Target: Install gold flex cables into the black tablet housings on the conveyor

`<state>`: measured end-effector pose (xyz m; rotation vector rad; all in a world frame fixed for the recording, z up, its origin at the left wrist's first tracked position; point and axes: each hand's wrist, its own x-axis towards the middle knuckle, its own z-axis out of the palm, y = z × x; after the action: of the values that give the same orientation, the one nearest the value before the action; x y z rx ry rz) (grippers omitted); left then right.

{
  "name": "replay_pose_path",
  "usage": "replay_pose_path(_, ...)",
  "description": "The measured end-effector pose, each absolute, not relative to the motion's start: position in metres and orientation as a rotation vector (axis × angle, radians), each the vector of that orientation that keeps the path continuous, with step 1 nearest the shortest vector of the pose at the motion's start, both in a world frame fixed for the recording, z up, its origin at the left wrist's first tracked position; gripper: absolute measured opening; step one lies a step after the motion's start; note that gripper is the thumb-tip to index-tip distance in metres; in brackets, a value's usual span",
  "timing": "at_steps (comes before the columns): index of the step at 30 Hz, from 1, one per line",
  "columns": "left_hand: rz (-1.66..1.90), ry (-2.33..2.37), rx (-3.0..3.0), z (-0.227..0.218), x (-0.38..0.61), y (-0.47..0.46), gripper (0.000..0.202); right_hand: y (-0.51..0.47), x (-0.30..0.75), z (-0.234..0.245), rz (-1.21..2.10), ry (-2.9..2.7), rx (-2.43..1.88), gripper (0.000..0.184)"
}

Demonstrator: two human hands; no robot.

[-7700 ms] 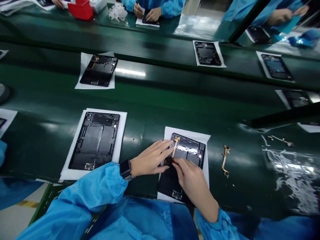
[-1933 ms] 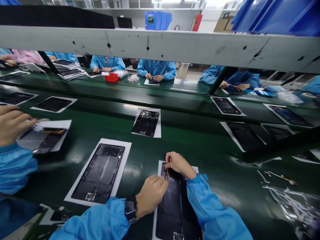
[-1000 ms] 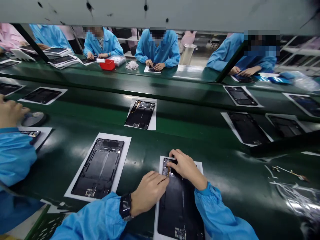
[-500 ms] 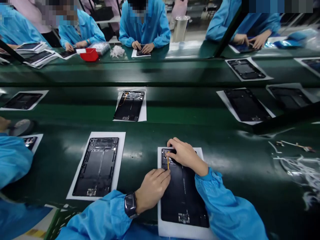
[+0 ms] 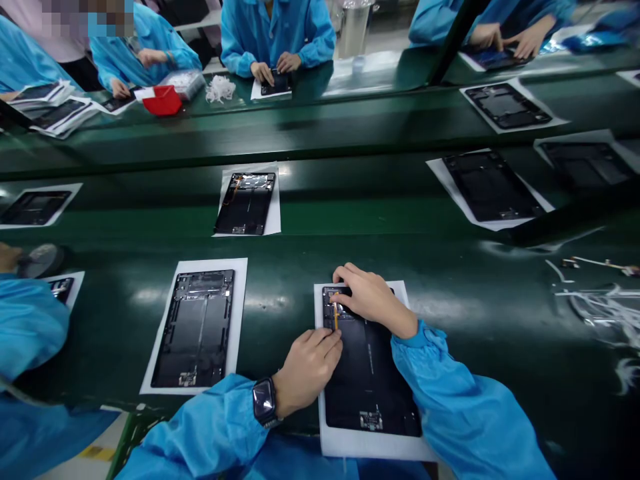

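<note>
Left hand (image 5: 307, 363) rests at the middle of the black tablet panel (image 5: 367, 360), fingers together and half curled, tips right beside the thin orange strip (image 5: 335, 313). Right hand (image 5: 370, 300) arches over the panel's top end, fingers bent and pressing down just above the strip. Neither hand shows a clear pinch on my feed. Fingertips crowd that spot, so I can't tell if the strip is gripped or only pressed flat.

Panel lies on a white paper sheet (image 5: 370, 443) on the green belt (image 5: 450, 327). Strip runs lengthwise near the panel's top left corner, its upper end partly lost under the fingers. As far as I can judge, it's in place on the panel, but I can't confirm it's fixed down. Lower panel looks bare, with no orange piece there.

For comparison, the panel to the left (image 5: 195, 330) shows no orange, while the one farther up the belt (image 5: 245, 203) has an orange strip along one side and a shiny patch at its top. Thin loose strips (image 5: 595, 263) and clear plastic scraps (image 5: 600, 307) lie on the belt off to the right, well apart from both hands.
</note>
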<state>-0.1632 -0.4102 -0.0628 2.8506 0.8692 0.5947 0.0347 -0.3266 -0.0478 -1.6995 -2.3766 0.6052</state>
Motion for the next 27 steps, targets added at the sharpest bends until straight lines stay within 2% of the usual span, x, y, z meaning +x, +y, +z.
replay_pose_path(8,0.552,0.81,2.832,-0.06,-0.164,-0.405,0.016,-0.327,0.034,-0.047,0.584,-2.369,-1.7,0.029)
replay_pose_path(13,0.544,0.807,2.682,-0.055,-0.172,-0.385,0.02,-0.327,0.035,-0.047,0.567,-2.373,-1.702,0.028)
replay_pose_path(18,0.323,0.746,2.764,-0.05,-0.175,-0.379,0.021,-0.327,0.032,-0.047,0.586,-2.355,-1.715,0.027)
replay_pose_path(20,0.236,0.715,2.788,-0.046,-0.176,-0.38,0.023,-0.328,0.034,-0.044,0.605,-2.341,-1.732,0.024)
replay_pose_path(23,0.149,0.68,2.781,-0.041,-0.18,-0.381,0.029,-0.336,0.042,-0.028,0.694,-2.294,-1.679,0.008)
replay_pose_path(27,0.1,0.607,2.744,-0.037,-0.186,-0.381,0.034,-0.359,0.054,0.006,0.876,-2.221,-1.513,0.026)
